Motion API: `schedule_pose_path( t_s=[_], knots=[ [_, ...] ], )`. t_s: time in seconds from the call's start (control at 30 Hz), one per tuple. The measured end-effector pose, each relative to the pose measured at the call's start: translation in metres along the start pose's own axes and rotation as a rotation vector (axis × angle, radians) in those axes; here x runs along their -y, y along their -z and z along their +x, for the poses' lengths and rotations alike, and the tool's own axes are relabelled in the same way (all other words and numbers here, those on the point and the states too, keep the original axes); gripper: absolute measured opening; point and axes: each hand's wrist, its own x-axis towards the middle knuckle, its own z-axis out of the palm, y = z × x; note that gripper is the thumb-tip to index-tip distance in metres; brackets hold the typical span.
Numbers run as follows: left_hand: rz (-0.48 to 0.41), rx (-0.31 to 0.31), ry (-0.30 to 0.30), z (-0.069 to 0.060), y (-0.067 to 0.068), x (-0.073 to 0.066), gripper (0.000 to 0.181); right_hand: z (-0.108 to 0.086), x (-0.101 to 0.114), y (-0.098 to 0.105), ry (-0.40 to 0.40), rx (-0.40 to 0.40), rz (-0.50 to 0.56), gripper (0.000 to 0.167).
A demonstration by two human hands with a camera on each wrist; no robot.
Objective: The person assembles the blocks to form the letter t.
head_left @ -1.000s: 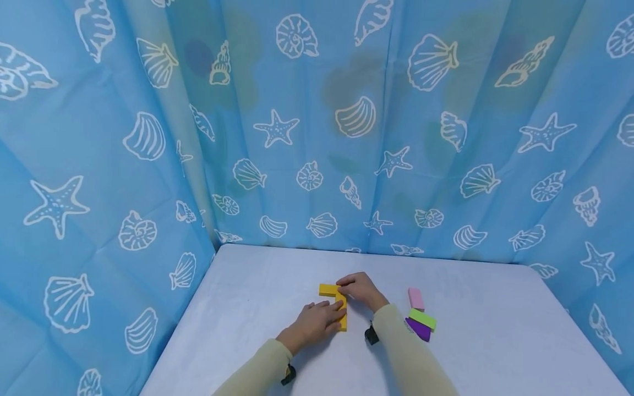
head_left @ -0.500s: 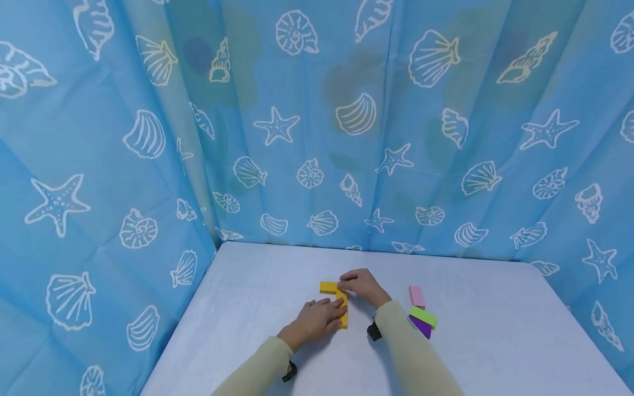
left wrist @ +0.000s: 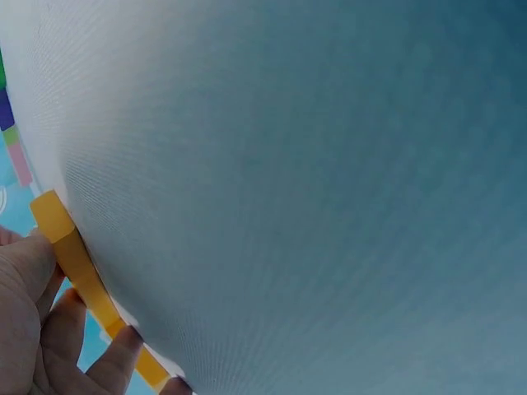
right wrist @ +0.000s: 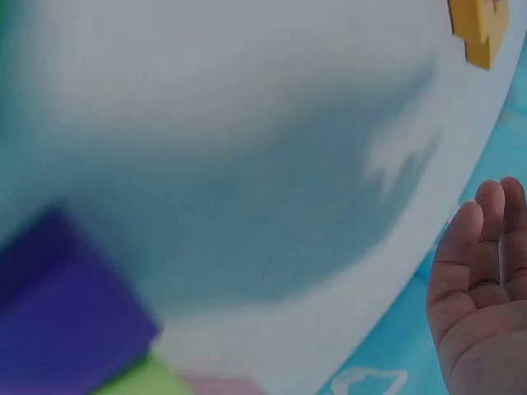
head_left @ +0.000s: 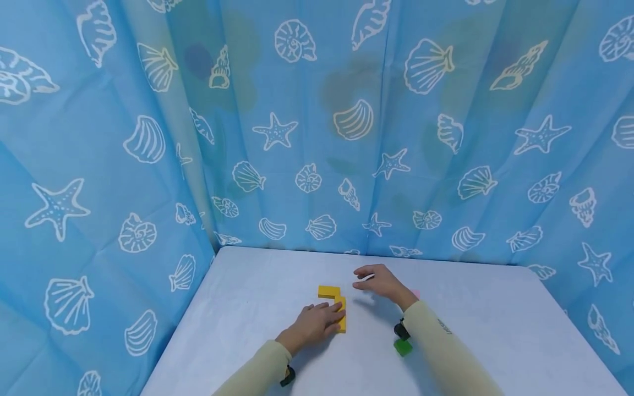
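Observation:
Yellow blocks (head_left: 329,291) lie on the white table in an angled shape, one crosswise at the far end and the others in a line towards the person. My left hand (head_left: 313,324) rests over that line, fingers spread. In the left wrist view its thumb and fingertips touch the yellow row (left wrist: 82,271) along its side. My right hand (head_left: 381,281) is held above the table to the right of the blocks, apart from them. Its fingers are loosely bent and hold nothing, as the right hand (right wrist: 486,288) also shows in the right wrist view.
A green block (head_left: 403,347) lies beside the right wrist. A pink block (head_left: 416,294) shows partly behind the right forearm. Purple (right wrist: 74,321) and light green (right wrist: 148,378) blocks appear close in the right wrist view. A blue shell-patterned curtain (head_left: 307,137) borders the table.
My right hand has left the far end of the yellow blocks and moved right. Its forearm now covers the purple and light green blocks; a green block has come into view. The left hand stays put.

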Motion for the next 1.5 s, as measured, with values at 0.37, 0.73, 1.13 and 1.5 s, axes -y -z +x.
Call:
schedule_pose_path(
  t_s=[0.37, 0.73, 1.13, 1.5],
  knots=[
    [-0.006, 0.024, 0.007, -0.004, 0.002, -0.001, 0.048, -0.020, -0.025, 0.038, 0.058, -0.016, 0.004, 0.044],
    [-0.029, 0.004, -0.008, -0.007, 0.003, 0.001, 0.047, -0.038, -0.044, 0.067, 0.056, -0.040, 0.000, 0.044],
    [-0.033, -0.015, -0.045, -0.004, -0.001, 0.002, 0.046, -0.055, -0.071, 0.081, 0.007, -0.069, -0.025, 0.051],
    [-0.038, -0.020, -0.038, -0.004, 0.001, 0.003, 0.047, -0.061, -0.087, 0.084, -0.037, -0.110, -0.059, 0.055]
  ],
)
